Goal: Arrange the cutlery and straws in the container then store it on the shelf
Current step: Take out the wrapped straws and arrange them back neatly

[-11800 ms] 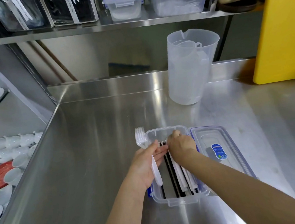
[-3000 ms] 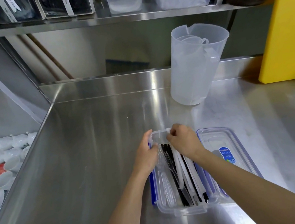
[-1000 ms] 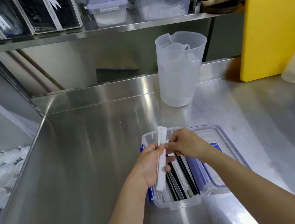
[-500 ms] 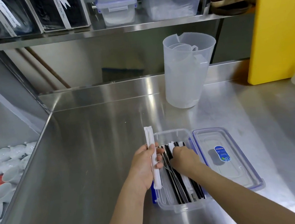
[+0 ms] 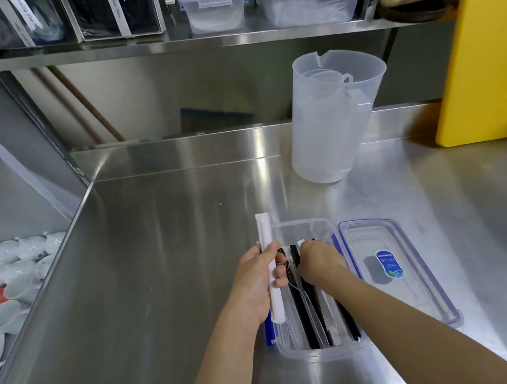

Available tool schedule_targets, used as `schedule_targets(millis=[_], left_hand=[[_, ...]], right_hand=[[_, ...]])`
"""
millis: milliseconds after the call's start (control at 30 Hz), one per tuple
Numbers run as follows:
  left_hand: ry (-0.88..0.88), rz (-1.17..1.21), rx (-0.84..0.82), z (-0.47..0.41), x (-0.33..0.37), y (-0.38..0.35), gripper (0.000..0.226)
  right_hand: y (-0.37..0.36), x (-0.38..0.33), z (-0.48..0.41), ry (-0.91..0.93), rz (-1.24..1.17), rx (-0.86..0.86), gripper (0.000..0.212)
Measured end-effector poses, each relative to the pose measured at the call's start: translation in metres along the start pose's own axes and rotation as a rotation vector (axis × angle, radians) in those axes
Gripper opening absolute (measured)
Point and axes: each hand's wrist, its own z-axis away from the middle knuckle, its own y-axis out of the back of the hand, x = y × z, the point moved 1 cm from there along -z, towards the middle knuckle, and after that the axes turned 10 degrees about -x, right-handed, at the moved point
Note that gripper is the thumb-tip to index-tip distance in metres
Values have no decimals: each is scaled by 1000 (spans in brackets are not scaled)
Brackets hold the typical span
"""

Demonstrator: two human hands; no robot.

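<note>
Cutlery and straws [image 5: 311, 321], black and clear pieces mixed with white paper-wrapped ones, lay lengthwise in the clear rectangular container [image 5: 319, 350], which sat open on the steel counter [image 5: 159, 265] near its front edge. The left hand [image 5: 257, 281] was curled around a bundle of white wrapped straws [image 5: 269, 262], holding it upright-tilted over the container's left rim, fingers closed on the wrappers. The right hand [image 5: 318, 263] reached down into the container, its fingers bent among the black pieces; whether they gripped anything could not be made out. Just right of the container lay its lid [image 5: 414, 284], blue-edged, with a sticker. Farther back stood a translucent jug [image 5: 330, 126], and a yellow board [image 5: 484, 64] leaned at the right. Above ran the shelf [image 5: 166, 45], carrying other plastic boxes.
</note>
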Motion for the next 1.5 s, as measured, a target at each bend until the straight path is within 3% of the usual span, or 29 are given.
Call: schedule_targets(millis=[167, 267, 367, 433, 533, 600, 700, 800, 900, 1067, 1500], left_hand=[[2, -10, -1, 0, 4, 3, 14], [-25, -26, 6, -3, 9, 0, 16], [3, -59, -40, -7, 10, -8, 14], [57, -86, -123, -7, 9, -15, 17], [118, -55, -245, -6, 7, -24, 27], [109, -105, -170, -6, 6, -22, 23], [87, -137, -78, -6, 3, -10, 10], [32, -165, -17, -8, 4, 1, 12], [4, -316, -4, -10, 0, 3, 11], [-20, -440, -32, -11, -4, 1, 6], [-42, -436, -28, -10, -8, 2, 8]], right_hand=[[18, 8, 9, 32, -61, 2, 29], [47, 19, 22, 104, -252, 17, 6], [72, 27, 35, 211, -664, -17, 31], [80, 26, 45, 314, -877, -109, 34], [76, 19, 53, 394, -961, -212, 30], [68, 17, 51, 365, -1001, -157, 27], [57, 22, 42, 263, -698, 102, 19], [36, 22, 40, 155, -232, -1, 19], [14, 15, 42, 93, -24, -53, 27], [2, 7, 33, 55, 80, -27, 28], [0, 4, 14, -39, 123, -24, 28]])
